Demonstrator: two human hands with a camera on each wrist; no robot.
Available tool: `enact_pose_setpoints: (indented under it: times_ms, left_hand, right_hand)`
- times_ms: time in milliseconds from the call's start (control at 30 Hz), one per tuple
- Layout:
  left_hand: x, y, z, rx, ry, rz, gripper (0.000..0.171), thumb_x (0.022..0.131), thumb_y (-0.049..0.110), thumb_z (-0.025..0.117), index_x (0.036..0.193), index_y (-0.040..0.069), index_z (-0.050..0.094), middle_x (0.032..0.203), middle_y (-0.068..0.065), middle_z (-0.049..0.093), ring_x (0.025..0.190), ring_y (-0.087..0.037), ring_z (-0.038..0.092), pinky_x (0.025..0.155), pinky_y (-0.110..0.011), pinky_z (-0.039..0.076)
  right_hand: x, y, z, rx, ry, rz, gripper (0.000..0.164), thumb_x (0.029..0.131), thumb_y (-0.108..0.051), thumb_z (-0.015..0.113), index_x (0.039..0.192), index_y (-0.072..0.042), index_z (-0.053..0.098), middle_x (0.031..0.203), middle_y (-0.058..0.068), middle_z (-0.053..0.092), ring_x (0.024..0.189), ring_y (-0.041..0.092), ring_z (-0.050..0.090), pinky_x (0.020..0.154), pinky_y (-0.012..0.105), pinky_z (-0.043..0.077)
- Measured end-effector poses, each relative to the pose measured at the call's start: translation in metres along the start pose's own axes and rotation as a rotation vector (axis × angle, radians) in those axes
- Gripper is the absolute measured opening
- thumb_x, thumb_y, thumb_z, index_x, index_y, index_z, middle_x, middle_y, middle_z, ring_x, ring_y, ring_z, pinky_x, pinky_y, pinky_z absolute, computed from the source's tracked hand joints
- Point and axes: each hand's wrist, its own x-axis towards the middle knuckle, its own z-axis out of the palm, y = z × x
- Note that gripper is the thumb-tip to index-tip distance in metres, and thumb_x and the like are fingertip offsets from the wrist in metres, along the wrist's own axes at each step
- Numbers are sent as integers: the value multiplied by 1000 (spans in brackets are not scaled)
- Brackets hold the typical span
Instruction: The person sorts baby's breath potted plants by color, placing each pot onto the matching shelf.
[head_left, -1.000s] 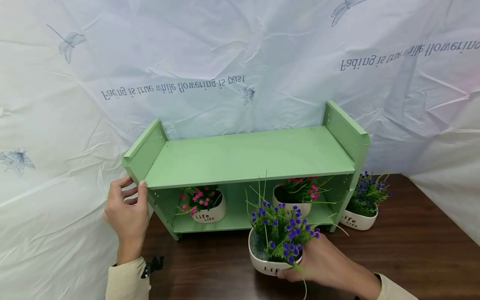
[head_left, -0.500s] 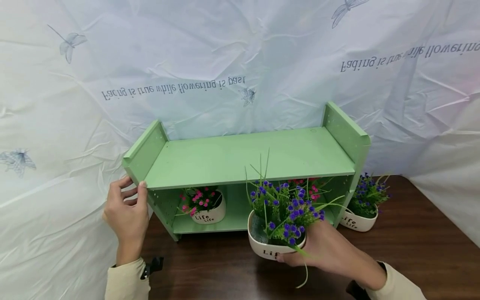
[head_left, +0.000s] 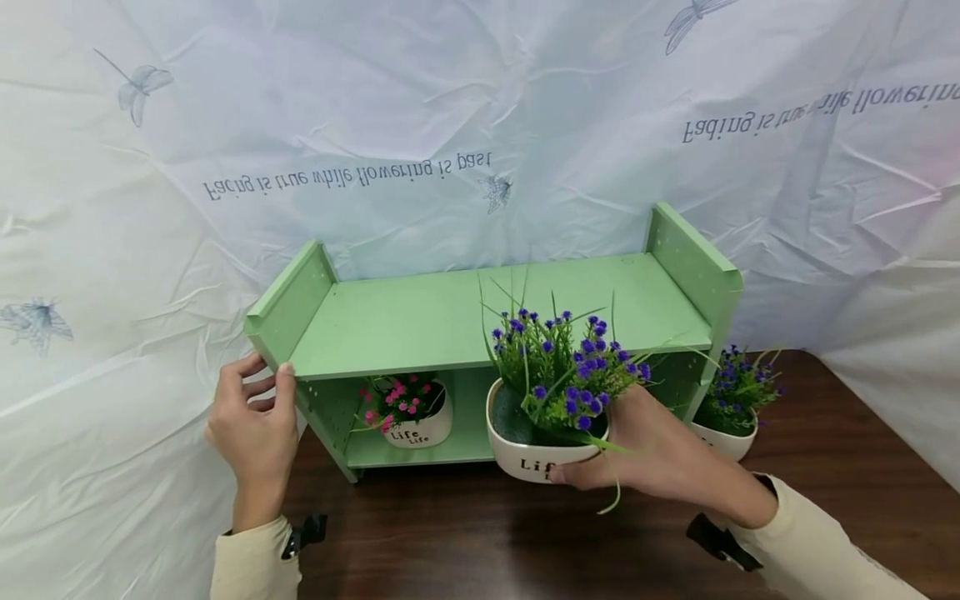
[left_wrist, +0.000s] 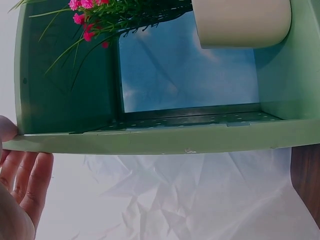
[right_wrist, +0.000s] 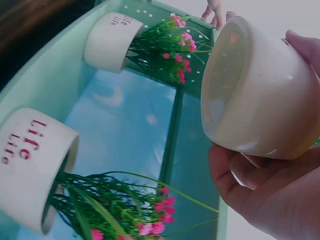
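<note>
In the head view my right hand grips a white oval flower pot with purple flowers. The pot is held upright, raised in front of the green shelf, its blooms overlapping the top board's front edge. Its pale underside shows in the right wrist view, fingers and thumb around the wall. My left hand pinches the upper left side panel, thumb in front and fingers outside; the left wrist view shows the panel between them. Two pink-flowered pots, a left one and a right one, stand on the lower board.
Another purple-flowered pot stands on the brown wooden table beside the shelf's right side. Behind and to the left hangs a wrinkled pale cloth with printed lettering. Raised side panels flank the top board.
My right hand has lifted the purple-flowered pot from low in front of the shelf up to the top board's front edge. My left hand has stayed at the side panel.
</note>
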Motion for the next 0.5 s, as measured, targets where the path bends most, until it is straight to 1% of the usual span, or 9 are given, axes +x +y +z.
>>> enact_pose_setpoints:
  times_ms: [67, 100, 167, 233, 400, 500]
  left_hand:
    - [0, 0, 0, 0, -5, 3, 35, 90, 24, 72, 114, 0, 66, 110, -10, 72, 79, 26, 52, 66, 2, 43]
    - [0, 0, 0, 0, -6, 4, 35, 90, 24, 72, 114, 0, 66, 110, -10, 72, 79, 27, 52, 66, 2, 43]
    - [-1, 0, 0, -1, -5, 3, 35, 90, 24, 72, 114, 0, 66, 110, -10, 72, 79, 26, 52, 66, 2, 43]
    - [-1, -1, 0, -5, -1, -1, 34, 90, 24, 72, 114, 0, 66, 110, -10, 73, 79, 26, 52, 66, 2, 43]
    - [-1, -2, 1, -11, 15, -10, 35, 89, 24, 73, 113, 0, 67, 109, -9, 73, 78, 25, 53, 66, 2, 43]
    - [-1, -2, 2, -10, 13, -9, 34, 89, 24, 73, 113, 0, 67, 109, -9, 73, 78, 26, 53, 66, 2, 43]
  right_hand:
    - [2, -4, -2, 19, -15, -26, 63, 77, -38, 85, 132, -35, 55, 113, -12, 69, 96, 11, 67, 77, 31, 57]
    - [3, -5, -3, 34, -20, -49, 67, 78, -37, 84, 137, -35, 51, 118, -11, 68, 102, 12, 66, 83, 32, 57]
    - [4, -8, -4, 61, -35, -69, 64, 80, -34, 84, 136, -33, 52, 117, -9, 68, 101, 14, 67, 82, 33, 57]
    - [5, -12, -3, 10, -19, -79, 61, 79, -38, 84, 132, -35, 55, 111, -12, 70, 96, 11, 67, 79, 31, 57]
    - [10, -20, -3, -54, 33, -96, 73, 72, -43, 88, 136, -40, 51, 119, -17, 66, 103, 6, 65, 85, 31, 56]
    - [13, -23, -5, -27, 21, -112, 76, 73, -40, 88, 138, -40, 49, 123, -16, 64, 107, 7, 64, 89, 32, 55]
